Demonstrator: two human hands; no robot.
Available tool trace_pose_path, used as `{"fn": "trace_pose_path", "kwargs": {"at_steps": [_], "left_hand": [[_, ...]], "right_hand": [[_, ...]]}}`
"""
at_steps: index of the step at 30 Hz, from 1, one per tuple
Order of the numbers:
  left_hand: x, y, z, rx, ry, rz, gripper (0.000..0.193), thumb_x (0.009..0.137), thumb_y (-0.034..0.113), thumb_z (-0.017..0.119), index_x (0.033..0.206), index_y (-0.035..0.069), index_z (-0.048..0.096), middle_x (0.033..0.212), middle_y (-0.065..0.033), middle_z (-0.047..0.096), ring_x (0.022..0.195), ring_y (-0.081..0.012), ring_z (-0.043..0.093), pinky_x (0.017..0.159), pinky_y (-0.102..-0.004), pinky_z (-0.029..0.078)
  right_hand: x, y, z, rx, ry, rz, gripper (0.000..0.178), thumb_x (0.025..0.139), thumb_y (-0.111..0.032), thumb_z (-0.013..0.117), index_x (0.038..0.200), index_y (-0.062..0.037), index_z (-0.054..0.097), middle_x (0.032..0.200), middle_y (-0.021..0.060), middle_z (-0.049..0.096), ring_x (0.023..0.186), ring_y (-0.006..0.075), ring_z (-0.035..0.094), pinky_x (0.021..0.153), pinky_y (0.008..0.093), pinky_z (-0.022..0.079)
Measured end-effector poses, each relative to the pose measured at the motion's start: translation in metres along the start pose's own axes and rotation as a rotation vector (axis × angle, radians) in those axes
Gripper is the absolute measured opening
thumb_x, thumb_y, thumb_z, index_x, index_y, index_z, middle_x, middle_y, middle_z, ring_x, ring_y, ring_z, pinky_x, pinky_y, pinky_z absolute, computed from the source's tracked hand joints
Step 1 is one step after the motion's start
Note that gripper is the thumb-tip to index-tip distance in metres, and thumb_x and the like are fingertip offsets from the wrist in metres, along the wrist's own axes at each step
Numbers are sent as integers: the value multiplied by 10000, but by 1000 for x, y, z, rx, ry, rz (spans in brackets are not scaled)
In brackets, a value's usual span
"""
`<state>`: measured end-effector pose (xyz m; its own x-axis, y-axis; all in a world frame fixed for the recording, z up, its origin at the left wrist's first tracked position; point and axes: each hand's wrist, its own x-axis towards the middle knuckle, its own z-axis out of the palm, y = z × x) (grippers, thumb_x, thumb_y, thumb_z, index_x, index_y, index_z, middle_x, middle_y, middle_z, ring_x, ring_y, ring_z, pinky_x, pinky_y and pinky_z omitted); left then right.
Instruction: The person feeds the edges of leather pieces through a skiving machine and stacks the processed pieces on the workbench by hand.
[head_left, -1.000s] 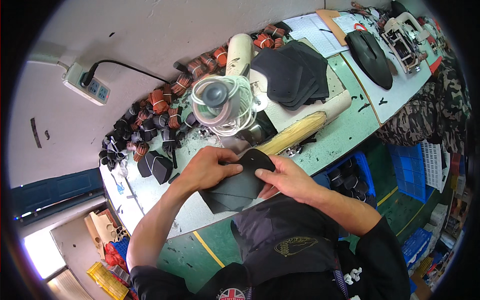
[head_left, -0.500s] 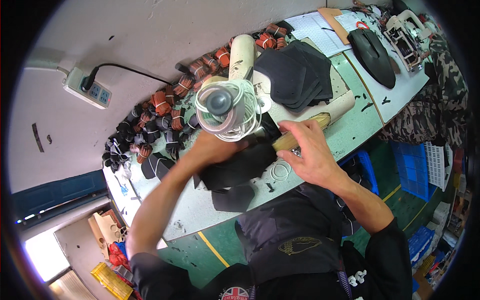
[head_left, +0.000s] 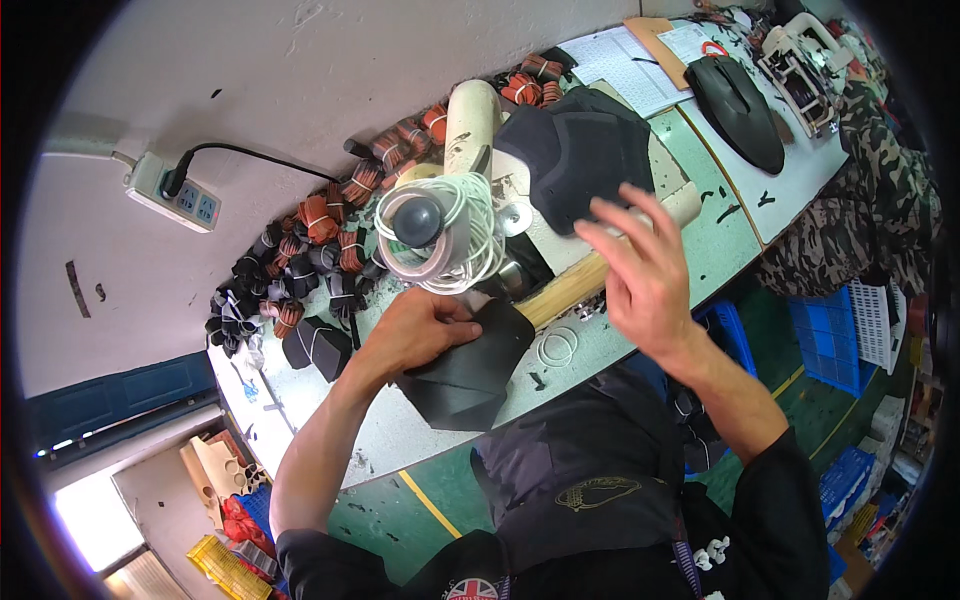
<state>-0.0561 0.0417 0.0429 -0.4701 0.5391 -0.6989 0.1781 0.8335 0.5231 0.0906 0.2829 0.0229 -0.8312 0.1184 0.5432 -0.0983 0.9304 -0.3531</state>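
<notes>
My left hand (head_left: pixel 425 328) grips the upper left edge of a black sheet piece (head_left: pixel 465 375), its fingers bent over the top. The piece lies near the front edge of the table and covers whatever is beneath it. My right hand (head_left: pixel 645 285) is raised, fingers apart and holding nothing, just in front of a stack of dark shaped pieces (head_left: pixel 590 165). That stack rests on a cream machine (head_left: pixel 472 125). Between my hands runs a yellowish wooden strip (head_left: pixel 570 290). White rubber bands (head_left: pixel 556 347) lie on the table beside the black piece.
A roll wound with white cord (head_left: pixel 480 235) stands by my left hand. Bundles of red-brown and black strips (head_left: pixel 320 220) line the wall. A black moulded shell (head_left: pixel 735 115) and papers (head_left: pixel 625 68) lie at the far right. A person in camouflage clothing (head_left: pixel 820 215) is beyond.
My right hand has lifted from the wooden strip toward the dark stack. My left hand has drawn back from beneath the cord roll, and the black piece now lies nearer the table edge.
</notes>
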Motion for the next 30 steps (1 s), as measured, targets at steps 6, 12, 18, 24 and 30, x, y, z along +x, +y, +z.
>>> {"fn": "trace_pose_path", "kwargs": {"at_steps": [6, 12, 18, 24, 30], "left_hand": [[25, 4, -11, 98, -17, 116, 273, 839, 232, 729, 1053, 64, 714, 988, -149, 717, 943, -286, 683, 857, -394, 511], [14, 3, 46, 104, 481, 257, 280, 874, 247, 679, 1099, 82, 705, 1058, -211, 695, 1032, -406, 640, 908, -490, 489], [-49, -15, 124, -175, 11, 21, 371, 1013, 367, 485, 1077, 73, 703, 971, -246, 689, 937, -430, 660, 833, -506, 514], [-116, -13, 164, -396, -430, 281, 355, 979, 253, 620, 1291, 82, 615, 1242, -166, 645, 1147, -267, 624, 984, -373, 478], [-39, -37, 82, -387, -140, 94, 348, 912, 260, 704, 1199, 64, 677, 959, -109, 734, 891, -202, 691, 836, -356, 530]], "right_hand": [[-22, -29, 5, 405, -277, 222, 381, 809, -6, 676, 1186, -28, 623, 1063, 125, 653, 990, 368, 563, 901, 461, 448], [4, -20, 19, 374, -118, 298, 405, 828, -35, 697, 1216, -32, 583, 981, 145, 663, 909, 353, 623, 833, 426, 495], [23, 8, -27, 323, 196, -16, 302, 733, 35, 681, 1028, -31, 679, 994, 119, 689, 869, 337, 677, 776, 419, 551], [-6, 10, 8, 28, 16, 58, 356, 706, 64, 644, 1032, -62, 711, 1106, 83, 679, 1170, 340, 574, 1022, 512, 444], [-23, -13, 20, 328, -22, 93, 252, 731, 88, 629, 931, -44, 705, 938, 64, 704, 1047, 337, 632, 896, 415, 506]]}}
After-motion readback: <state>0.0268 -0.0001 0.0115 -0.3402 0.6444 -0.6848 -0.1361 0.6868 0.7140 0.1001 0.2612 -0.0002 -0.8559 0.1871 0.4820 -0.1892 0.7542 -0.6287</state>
